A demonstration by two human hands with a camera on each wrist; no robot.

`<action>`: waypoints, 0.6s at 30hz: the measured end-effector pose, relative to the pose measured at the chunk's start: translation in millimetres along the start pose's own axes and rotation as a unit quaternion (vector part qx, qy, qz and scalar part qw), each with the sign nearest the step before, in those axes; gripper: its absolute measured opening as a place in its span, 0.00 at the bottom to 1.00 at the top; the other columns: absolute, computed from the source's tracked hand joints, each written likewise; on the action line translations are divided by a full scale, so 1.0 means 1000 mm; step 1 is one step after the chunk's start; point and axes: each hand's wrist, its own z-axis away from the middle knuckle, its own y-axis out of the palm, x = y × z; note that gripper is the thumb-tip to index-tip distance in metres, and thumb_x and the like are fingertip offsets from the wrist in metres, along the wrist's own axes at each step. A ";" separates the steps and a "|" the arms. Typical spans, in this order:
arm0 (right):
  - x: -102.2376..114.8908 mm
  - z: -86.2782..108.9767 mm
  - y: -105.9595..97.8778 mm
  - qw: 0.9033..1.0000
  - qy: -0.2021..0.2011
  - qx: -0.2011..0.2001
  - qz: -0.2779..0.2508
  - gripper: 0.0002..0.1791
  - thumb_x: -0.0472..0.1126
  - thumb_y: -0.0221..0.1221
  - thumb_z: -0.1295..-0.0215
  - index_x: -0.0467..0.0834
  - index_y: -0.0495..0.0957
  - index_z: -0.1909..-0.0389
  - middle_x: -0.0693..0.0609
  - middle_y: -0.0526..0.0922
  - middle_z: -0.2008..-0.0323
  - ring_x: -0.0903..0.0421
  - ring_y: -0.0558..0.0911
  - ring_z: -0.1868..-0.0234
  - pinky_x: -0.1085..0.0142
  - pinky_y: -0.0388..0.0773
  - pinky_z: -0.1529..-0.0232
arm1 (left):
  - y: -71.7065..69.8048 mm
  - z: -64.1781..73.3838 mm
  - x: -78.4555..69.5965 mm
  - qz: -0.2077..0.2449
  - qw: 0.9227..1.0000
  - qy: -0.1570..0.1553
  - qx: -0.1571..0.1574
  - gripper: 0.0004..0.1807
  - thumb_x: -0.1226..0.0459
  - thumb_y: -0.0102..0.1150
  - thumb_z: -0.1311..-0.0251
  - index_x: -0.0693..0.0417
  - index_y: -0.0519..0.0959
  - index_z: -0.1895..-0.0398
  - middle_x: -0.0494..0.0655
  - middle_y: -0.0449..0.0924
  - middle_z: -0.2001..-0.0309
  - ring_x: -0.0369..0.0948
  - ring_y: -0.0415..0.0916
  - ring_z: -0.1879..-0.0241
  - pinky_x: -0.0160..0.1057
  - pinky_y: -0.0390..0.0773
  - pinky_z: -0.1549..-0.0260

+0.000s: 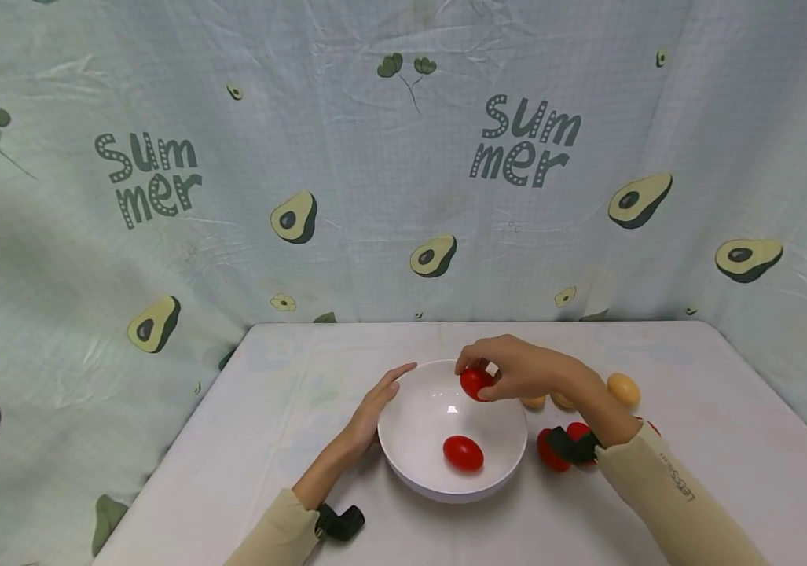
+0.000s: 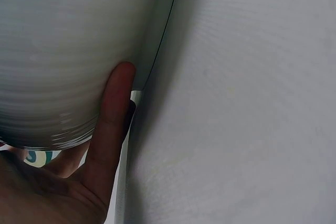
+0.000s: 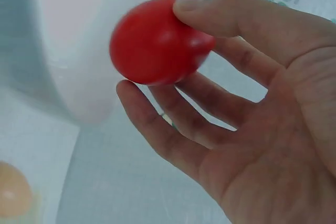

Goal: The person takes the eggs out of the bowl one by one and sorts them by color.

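Observation:
A white bowl [image 1: 413, 440] stands on the table with one red egg [image 1: 463, 453] lying in it. My right hand [image 1: 516, 369] is over the bowl's far right side, pinching another red egg [image 3: 157, 43] between thumb and fingers. Against the left side of the bowl rests my left hand [image 1: 369, 417], its fingers stretched along the outer wall. In the left wrist view, one straight finger [image 2: 111, 114] touches the bowl's outside [image 2: 58, 61] low down near its base.
Right of the bowl, partly behind my right arm, lie several red eggs [image 1: 552, 452] and several light-brown eggs [image 1: 623, 390]. The white table [image 1: 304, 393] ends at a hanging cloth [image 1: 361, 157] printed with avocados. Both wrists carry black straps.

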 end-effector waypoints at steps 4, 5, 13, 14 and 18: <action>-0.001 0.016 -0.002 0.999 0.016 -0.035 -0.008 0.21 0.35 0.68 0.35 0.46 0.80 0.41 0.53 0.82 0.47 0.53 0.80 0.46 0.58 0.86 0.47 | 0.000 0.001 0.000 0.003 1.000 0.003 0.000 0.28 0.53 0.27 0.16 0.46 0.57 0.18 0.49 0.53 0.17 0.53 0.61 0.23 0.37 0.68 0.31; -0.001 0.020 -0.002 0.999 0.026 -0.041 -0.013 0.22 0.36 0.68 0.35 0.47 0.80 0.41 0.53 0.82 0.47 0.53 0.79 0.45 0.57 0.86 0.47 | 0.000 0.001 0.000 0.002 1.000 0.004 0.001 0.29 0.53 0.27 0.16 0.46 0.57 0.18 0.50 0.53 0.17 0.53 0.60 0.23 0.39 0.67 0.29; -0.009 0.049 -0.009 0.993 0.063 -0.089 -0.035 0.23 0.37 0.68 0.35 0.53 0.79 0.40 0.52 0.79 0.47 0.50 0.79 0.49 0.64 0.87 0.58 | 0.001 0.002 0.000 0.000 1.000 -0.002 -0.006 0.29 0.52 0.27 0.17 0.46 0.57 0.18 0.49 0.54 0.17 0.53 0.60 0.22 0.52 0.63 0.25; -0.012 0.052 -0.010 0.993 0.062 -0.093 -0.031 0.23 0.37 0.67 0.35 0.54 0.79 0.40 0.52 0.79 0.47 0.50 0.79 0.49 0.65 0.87 0.58 | 0.001 0.002 0.000 0.000 1.000 -0.002 -0.006 0.29 0.52 0.27 0.17 0.45 0.57 0.18 0.48 0.54 0.18 0.53 0.60 0.22 0.53 0.63 0.25; -0.022 0.067 -0.013 0.991 0.065 -0.114 -0.023 0.21 0.37 0.67 0.35 0.55 0.80 0.42 0.54 0.80 0.49 0.51 0.77 0.48 0.67 0.86 0.55 | 0.002 0.002 -0.001 0.000 1.000 -0.001 -0.006 0.29 0.51 0.27 0.17 0.45 0.57 0.18 0.48 0.55 0.18 0.53 0.61 0.22 0.54 0.64 0.25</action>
